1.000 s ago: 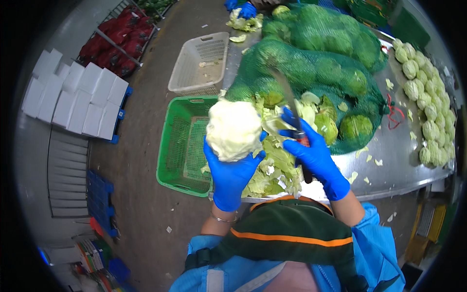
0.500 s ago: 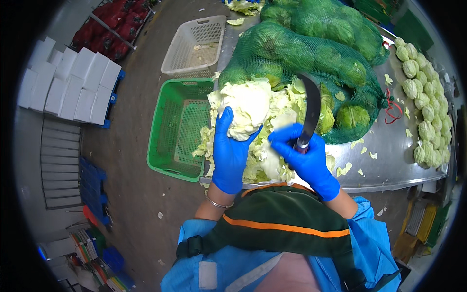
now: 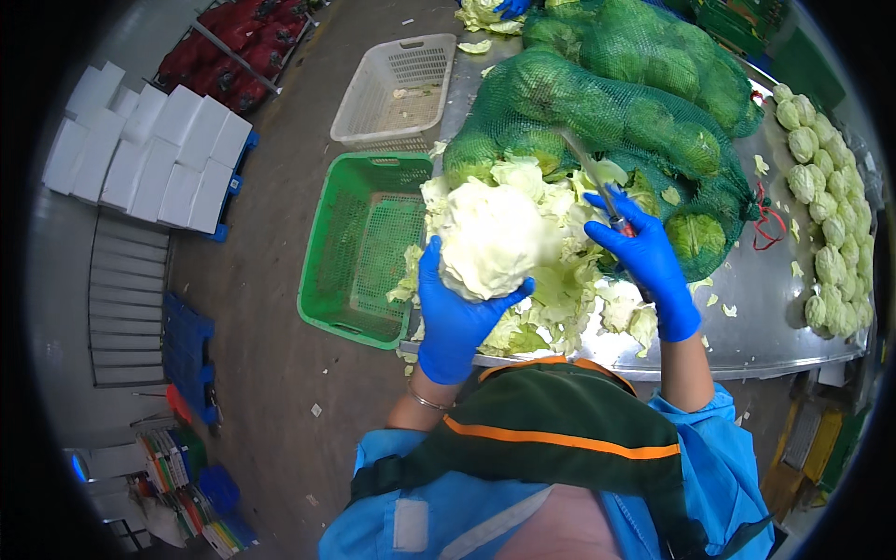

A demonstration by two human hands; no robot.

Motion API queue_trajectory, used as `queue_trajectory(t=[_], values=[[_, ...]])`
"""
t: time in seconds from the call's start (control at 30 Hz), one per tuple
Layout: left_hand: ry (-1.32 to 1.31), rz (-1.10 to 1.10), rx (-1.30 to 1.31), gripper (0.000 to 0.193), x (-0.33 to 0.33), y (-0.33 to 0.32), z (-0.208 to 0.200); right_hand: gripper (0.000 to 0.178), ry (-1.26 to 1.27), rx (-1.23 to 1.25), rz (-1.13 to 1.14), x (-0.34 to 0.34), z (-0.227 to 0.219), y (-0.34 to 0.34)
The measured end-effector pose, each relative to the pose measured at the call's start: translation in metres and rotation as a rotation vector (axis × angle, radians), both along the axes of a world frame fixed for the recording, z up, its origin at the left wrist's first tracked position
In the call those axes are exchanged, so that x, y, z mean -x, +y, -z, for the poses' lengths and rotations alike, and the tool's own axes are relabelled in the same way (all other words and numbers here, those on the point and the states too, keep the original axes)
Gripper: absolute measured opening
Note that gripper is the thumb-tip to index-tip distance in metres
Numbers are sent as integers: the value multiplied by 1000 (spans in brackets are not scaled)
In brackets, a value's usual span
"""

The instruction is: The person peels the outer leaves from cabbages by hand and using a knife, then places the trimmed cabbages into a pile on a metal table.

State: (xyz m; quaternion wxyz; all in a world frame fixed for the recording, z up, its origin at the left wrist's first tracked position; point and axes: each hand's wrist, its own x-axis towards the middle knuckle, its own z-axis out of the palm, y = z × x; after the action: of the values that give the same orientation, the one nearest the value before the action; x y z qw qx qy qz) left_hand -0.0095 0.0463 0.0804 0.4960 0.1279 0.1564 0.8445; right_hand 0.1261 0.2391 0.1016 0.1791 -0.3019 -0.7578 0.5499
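A pale cabbage head (image 3: 490, 243) rests in my left hand (image 3: 453, 313), whose gloved fingers and thumb cup it from below and the near side. My right hand (image 3: 649, 252), also in a blue glove, grips a knife (image 3: 590, 168) by its handle, to the right of the cabbage and apart from it. The blade points away and to the left and shows nearly edge-on. Loose cabbage leaves (image 3: 551, 327) lie heaped on the metal table (image 3: 747, 317) beneath both hands. Behind them lies a green net bag (image 3: 597, 107) of cabbages.
A green plastic crate (image 3: 322, 252) stands left of the table, with a white crate (image 3: 350, 112) beyond it. Pale cabbages (image 3: 826, 224) line the table's right edge. At the far side shows another person's blue-gloved hand (image 3: 511, 8). White boxes (image 3: 154, 154) are stacked at far left.
My right hand has swung right, away from the cabbage, and the knife has turned from broadside to nearly edge-on. My left hand has tipped the cabbage. The whole view has shifted slightly.
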Motion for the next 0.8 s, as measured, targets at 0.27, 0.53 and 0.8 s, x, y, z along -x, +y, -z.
queue_trajectory(t=[0.27,0.53,0.8], values=[[181,-278,350,63,-7,14,3,42,397,-336,-176,21,-13,-68],[38,-62,190,63,1,-2,-3,57,476,29,-268,2,-39,-32],[9,-17,191,57,0,3,0,50,273,-210,-393,11,-36,-31]])
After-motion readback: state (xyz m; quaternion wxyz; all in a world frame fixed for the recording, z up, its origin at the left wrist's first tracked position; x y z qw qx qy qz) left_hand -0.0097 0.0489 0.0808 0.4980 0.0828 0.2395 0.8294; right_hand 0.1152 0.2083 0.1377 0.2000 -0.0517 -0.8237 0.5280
